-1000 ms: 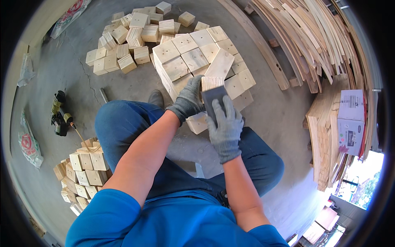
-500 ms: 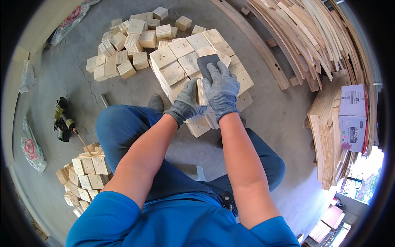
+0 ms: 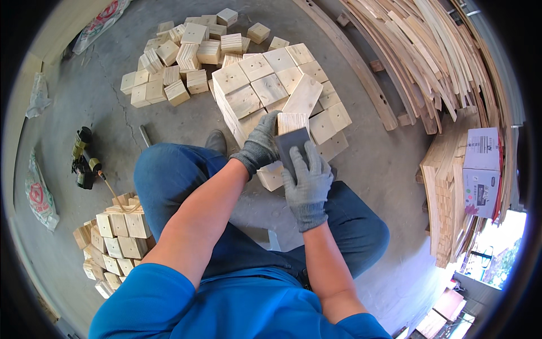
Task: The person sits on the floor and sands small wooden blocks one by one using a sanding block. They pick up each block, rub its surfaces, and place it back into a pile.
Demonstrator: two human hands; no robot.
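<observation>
Grey knit gloves cover both my hands. My left hand [image 3: 259,141] is closed round the left side of a small wooden block [image 3: 293,121], whose striped, layered side shows. Just beyond that side lies a plain pale face [image 3: 304,94], slanted over the stack; whether it belongs to the same block I cannot tell. My right hand [image 3: 309,179] grips a flat, dark grey rectangular sanding block [image 3: 293,148], resting against the near edge of the striped side. Beneath and beyond my hands stands a stack of pale wooden blocks [image 3: 244,100], many with a small hole on top.
Loose wooden blocks [image 3: 188,56] lie heaped at the far left. More are stacked [image 3: 119,237] by my left knee, near a cordless power tool [image 3: 83,161]. Long wooden strips [image 3: 406,51] and a pale carton [image 3: 481,169] on stacked wood line the right side.
My right hand and the sanding block have come down toward me, from beyond the wooden block to its near edge. The block has turned, showing its striped side. My left hand stays on it.
</observation>
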